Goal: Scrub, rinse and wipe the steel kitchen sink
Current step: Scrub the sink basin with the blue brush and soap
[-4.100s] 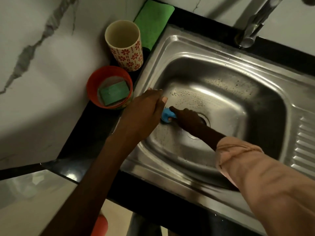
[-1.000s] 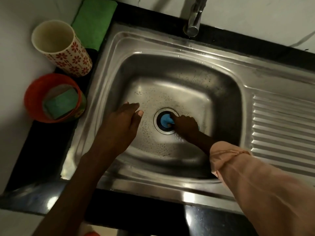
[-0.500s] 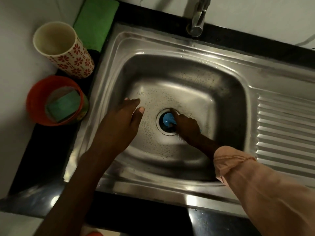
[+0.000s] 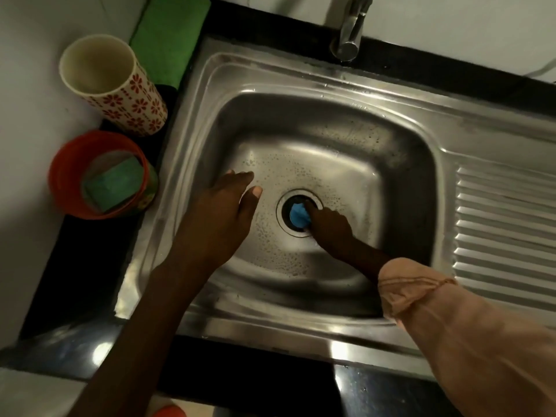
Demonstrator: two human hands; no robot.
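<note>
Blue scrubber (image 4: 297,214) pressed into the steel sink (image 4: 301,121) drain by the gripping right hand (image 4: 329,225).
Left hand (image 4: 222,212) lies flat, fingers straight, on the wet basin; a red tub (image 4: 64,176) holds a green sponge (image 4: 112,182) beside an empty floral cup (image 4: 120,94).

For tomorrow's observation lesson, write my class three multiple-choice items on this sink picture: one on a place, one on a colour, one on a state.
1. Where is the blue scrubber?
A. in the drain opening
B. on the drainboard
C. in the orange bowl

2. What colour is the folded cloth behind the patterned cup?
A. red
B. green
C. white

3. How is the left hand?
A. gripping the tap
B. holding the cup
C. open, over the basin's left side

Answers: 1 A, the right hand presses it into the drain. 2 B, it is bright green. 3 C, its fingers are straight, holding nothing.
</note>
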